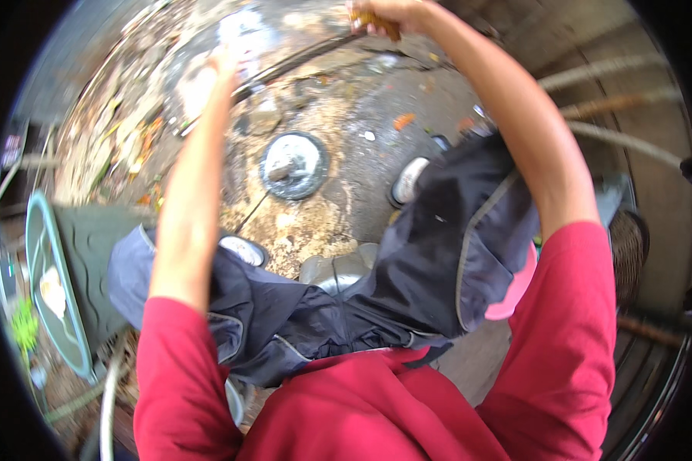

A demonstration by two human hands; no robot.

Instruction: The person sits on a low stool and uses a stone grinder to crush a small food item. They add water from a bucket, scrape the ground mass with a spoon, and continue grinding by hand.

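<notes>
My right hand (389,17), at the top edge, is closed around a brown handle (380,24). From it a long dark blade or bar (299,60) slants down and left to my left hand (225,60). Glare and blur hide the left fingers, so their hold cannot be told. A round, dark-rimmed thing with a bright, wet-looking middle (207,86) lies behind the left hand. Nearer to me, between my feet, a smaller round lid or dish (294,164) lies on the ground with a small dark lump on it.
Wet, uneven ground (346,213) bears leaves and scraps. At left a large green bin (89,271) lies on its side. A pink basin (513,288) is partly behind my right arm. Pale poles (602,72) and a woven basket (628,253) are at right. A grey metal object (340,274) is between my legs.
</notes>
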